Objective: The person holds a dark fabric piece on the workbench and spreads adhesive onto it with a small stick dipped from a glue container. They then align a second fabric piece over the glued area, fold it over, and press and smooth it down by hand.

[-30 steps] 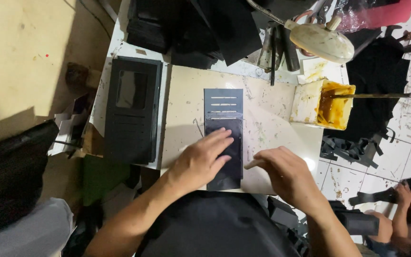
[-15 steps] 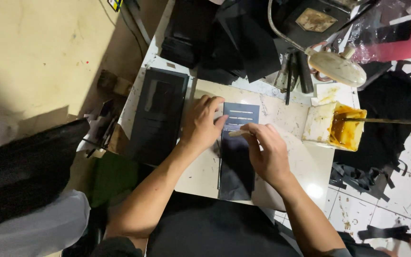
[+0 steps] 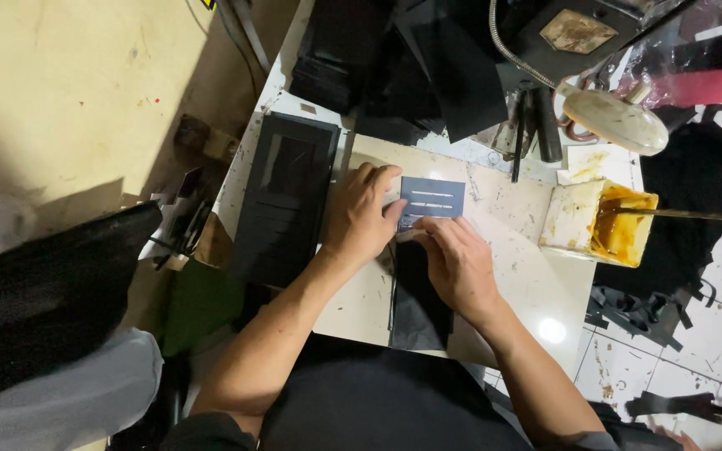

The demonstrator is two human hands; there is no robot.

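Black slotted panel (image 3: 432, 200) lies under both hands' fingertips, flat on table (image 3: 528, 284).

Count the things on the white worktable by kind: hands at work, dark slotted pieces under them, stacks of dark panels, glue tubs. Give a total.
Hands: 2, the left hand and the right hand
Dark slotted piece: 1
Stack of dark panels: 1
Glue tub with yellow glue: 1
Total: 5
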